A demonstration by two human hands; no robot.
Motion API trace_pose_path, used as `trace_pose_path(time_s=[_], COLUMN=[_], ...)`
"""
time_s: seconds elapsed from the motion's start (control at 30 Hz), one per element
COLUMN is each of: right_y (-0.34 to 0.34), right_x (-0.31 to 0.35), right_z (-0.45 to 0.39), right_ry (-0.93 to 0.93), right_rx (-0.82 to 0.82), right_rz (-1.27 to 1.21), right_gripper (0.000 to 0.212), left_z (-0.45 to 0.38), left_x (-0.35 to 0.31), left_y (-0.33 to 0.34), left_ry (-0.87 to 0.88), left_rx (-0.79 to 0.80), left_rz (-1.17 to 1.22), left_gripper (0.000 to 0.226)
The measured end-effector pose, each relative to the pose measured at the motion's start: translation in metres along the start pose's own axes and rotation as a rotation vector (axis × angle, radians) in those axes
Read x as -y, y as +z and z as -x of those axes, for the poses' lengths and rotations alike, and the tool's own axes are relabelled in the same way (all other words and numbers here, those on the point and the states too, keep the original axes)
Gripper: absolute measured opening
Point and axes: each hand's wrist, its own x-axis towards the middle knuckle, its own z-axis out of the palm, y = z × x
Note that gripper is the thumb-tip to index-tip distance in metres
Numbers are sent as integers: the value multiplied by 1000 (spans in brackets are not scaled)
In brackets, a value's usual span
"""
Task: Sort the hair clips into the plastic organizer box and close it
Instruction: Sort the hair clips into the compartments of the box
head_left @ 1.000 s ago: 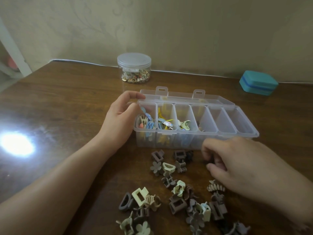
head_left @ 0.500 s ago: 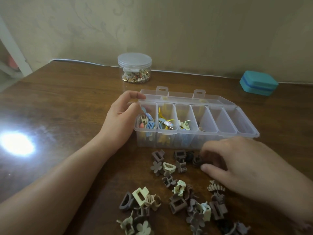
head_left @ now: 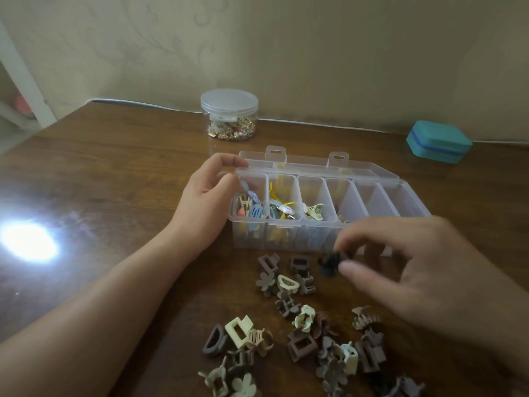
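Our left hand curls around the left end of the plastic organizer box, thumb and forefinger pinching its near-left corner rim. The box sits mid-tabletop with its long axis running left to right, tilting slightly away toward the right, and its clear lid lies folded back behind it, latches pointing up toward the wall. Its compartments run front to back; the three leftmost hold colourful clips, the fourth a few, and the rest look bare. In front of the box we see a loose scatter of hair clips in brown, cream and grey tones. Our right hand hovers just in front of the box's near wall, fingertips pinching a small dark clip above the tabletop; it is blurred. Farther back stand a lidded jar and, at right, a teal case.
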Motion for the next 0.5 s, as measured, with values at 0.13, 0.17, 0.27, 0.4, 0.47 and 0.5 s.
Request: trace_pose_path(time_s=[0.13, 0.17, 0.27, 0.4, 0.47, 0.5], right_y=[1, 4, 17, 19, 15, 12], right_x=[-10, -14, -21, -23, -22, -21], right_z=[-4, -7, -12, -14, -13, -11], right_ry=[19, 61, 164, 198, 176, 159], right_rx=[-344, -398, -418, -363, -388, -411], right_rz=[-62, -55, -15, -22, -30, -42], right_gripper=[15, 15, 19, 21, 17, 15], left_z=[0, 0, 0, 0, 0, 0], left_x=[1, 1, 2, 1, 1, 1], left_y=[0, -1, -1, 0, 0, 0], left_ry=[6, 5, 4, 4, 3, 0], left_rx=[-5, -7, -8, -14, -12, -11], left_rz=[-21, -22, -30, -15, -14, -11], left_gripper=[28, 28, 29, 27, 27, 27])
